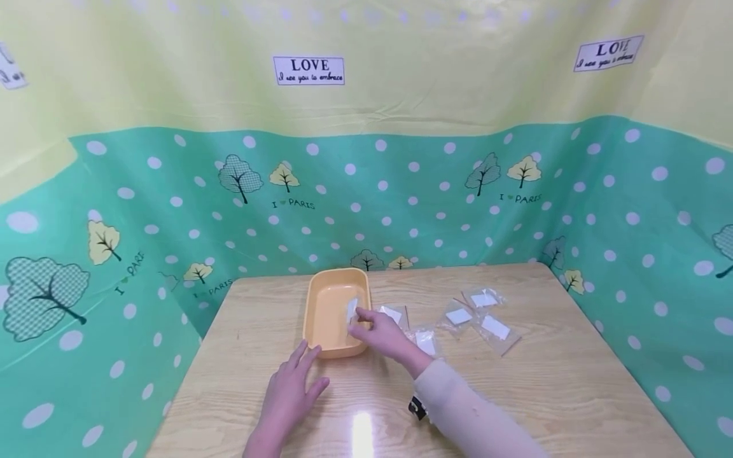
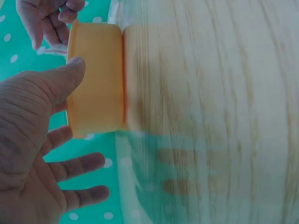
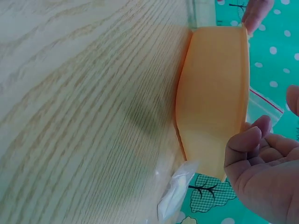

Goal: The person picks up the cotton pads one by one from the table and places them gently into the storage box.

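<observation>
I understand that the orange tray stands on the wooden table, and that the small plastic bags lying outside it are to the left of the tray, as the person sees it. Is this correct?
Not fully: the side is wrong. The small plastic bags lie to the right of the orange tray, as the head view shows. The tray does stand on the wooden table.
</observation>
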Demonstrator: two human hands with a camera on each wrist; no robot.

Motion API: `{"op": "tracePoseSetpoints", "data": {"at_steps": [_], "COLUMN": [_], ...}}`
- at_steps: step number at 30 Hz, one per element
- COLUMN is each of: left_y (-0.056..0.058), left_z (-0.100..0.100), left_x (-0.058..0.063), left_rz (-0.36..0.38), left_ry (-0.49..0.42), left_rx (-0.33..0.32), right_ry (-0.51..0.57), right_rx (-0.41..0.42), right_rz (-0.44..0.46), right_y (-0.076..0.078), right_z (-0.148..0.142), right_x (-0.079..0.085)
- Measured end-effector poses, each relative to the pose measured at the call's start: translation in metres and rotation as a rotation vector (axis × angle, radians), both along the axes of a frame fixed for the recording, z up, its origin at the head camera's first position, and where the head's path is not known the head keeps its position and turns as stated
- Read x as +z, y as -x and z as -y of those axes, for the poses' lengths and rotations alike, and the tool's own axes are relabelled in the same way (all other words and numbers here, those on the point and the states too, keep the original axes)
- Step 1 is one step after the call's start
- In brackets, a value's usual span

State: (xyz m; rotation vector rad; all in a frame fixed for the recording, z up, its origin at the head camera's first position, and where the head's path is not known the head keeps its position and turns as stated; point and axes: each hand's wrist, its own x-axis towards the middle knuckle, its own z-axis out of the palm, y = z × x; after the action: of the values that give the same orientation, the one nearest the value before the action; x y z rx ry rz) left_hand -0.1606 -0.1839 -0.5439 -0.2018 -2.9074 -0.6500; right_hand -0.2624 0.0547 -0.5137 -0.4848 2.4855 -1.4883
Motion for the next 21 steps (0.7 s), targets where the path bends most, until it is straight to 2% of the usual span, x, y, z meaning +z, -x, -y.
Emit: {"op": "tracePoseSetpoints", "data": {"at_steps": [4,9,11,14,21], "left_y": [0.0,-0.001,0.0,0.0,0.001], "left_z": [0.0,0.001,0.001,0.002,0.003], "left_x": [-0.001,-0.005,-0.006,-0.006,-0.007], "left_rz": [0.0,-0.029,-0.043,-0.053,-0.031], "left_ry": [0.014,0.023,0.024,0.031,0.026], "left_rx": [0.002,-0.013,-0.016,-0.015,-0.016], "right_ry": [-0.106,-0.4,-0.484,-0.535,-0.528], "right_rx": [0.025,0.03,0.032,0.038,0.019], "right_rz": [-0.042,-0.119,-0.161,-0.228,-0.261], "right_y": [-0.001,-0.006,-0.008,-0.01,-0.011], "right_z": [0.002,0.004,0.006,0.008,0.007], "right_x": [0.002,0.002,0.002,0.001,-0.006]}}
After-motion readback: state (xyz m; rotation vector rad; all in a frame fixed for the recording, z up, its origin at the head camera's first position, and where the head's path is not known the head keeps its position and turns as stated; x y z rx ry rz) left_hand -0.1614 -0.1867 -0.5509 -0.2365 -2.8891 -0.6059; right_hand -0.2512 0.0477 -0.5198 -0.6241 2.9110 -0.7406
